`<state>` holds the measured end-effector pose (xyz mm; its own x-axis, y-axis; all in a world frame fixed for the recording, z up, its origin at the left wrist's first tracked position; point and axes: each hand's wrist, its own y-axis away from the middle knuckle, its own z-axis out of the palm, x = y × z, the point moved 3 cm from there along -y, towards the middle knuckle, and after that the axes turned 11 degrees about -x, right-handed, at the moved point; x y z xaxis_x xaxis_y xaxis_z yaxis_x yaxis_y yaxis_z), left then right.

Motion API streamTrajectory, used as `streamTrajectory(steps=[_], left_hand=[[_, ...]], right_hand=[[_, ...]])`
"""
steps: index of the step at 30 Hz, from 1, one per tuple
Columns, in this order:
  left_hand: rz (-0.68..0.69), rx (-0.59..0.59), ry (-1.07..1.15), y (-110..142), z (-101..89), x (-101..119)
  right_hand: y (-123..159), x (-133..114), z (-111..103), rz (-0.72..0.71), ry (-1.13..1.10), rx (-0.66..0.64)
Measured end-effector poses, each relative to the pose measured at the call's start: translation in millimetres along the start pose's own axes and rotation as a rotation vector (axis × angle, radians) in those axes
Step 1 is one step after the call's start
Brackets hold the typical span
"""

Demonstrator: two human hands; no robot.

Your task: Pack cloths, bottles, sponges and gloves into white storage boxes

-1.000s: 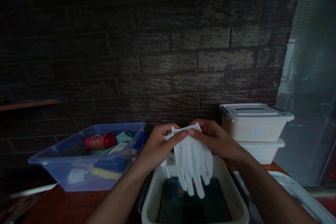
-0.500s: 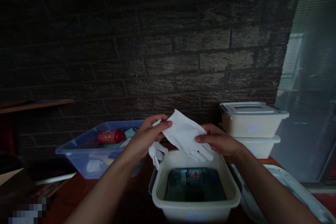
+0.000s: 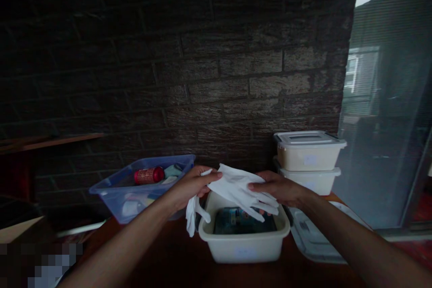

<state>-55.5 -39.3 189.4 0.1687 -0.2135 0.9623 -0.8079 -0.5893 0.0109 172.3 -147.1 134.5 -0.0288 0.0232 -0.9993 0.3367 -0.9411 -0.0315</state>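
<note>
A white glove [image 3: 238,184] is stretched between my two hands, its fingers pointing down to the right. My left hand [image 3: 195,182] pinches its cuff corner, and a second white glove [image 3: 194,211] dangles from the same hand. My right hand [image 3: 275,187] grips the first glove near its middle, thumb on top and fingers underneath. Just below is an open cream bin [image 3: 245,249]. Inside it lies a dark greenish packed item [image 3: 222,222] with a blue label, partly covered by the glove.
A blue translucent bin [image 3: 114,198] at the left holds a red cylinder [image 3: 148,175] and cloths. Two lidded cream boxes [image 3: 308,157] are stacked at the right, with a loose lid [image 3: 310,238] in front. Behind rises a dark brick wall [image 3: 202,76]; a glass panel [image 3: 381,144] stands right.
The view has shifted, and the bins appear smaller. Both hands have come lower over the cream bin, and the held glove lies flatter with its fingers spread more.
</note>
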Motion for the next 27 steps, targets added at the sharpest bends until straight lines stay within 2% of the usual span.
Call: streamTrajectory(steps=[7,10,15,18,22,25,27], left_hand=[[-0.050,0.060,-0.051,-1,7.2,-9],[-0.087,0.002,-0.063,-3,7.9,-11],[-0.171,-0.170,-0.184,-4,9.4,-17],[-0.280,-0.205,-0.240,-8,9.0,-27],[-0.355,-0.237,-0.270,-19,10.5,-38],[-0.392,-0.301,-0.331,-27,14.4,-50],[-0.362,-0.309,-0.379,-30,17.3,-58]], right_hand=[[3,-4,-9,0.093,0.049,0.008],[-2,-6,-17,0.156,0.089,0.009],[-10,1,-29,0.323,0.178,-0.038],[-14,7,-30,0.425,0.237,-0.076],[-24,14,-27,0.516,0.320,-0.130],[-35,22,-25,0.575,0.373,-0.172],[-42,28,-25,0.625,0.442,-0.204]])
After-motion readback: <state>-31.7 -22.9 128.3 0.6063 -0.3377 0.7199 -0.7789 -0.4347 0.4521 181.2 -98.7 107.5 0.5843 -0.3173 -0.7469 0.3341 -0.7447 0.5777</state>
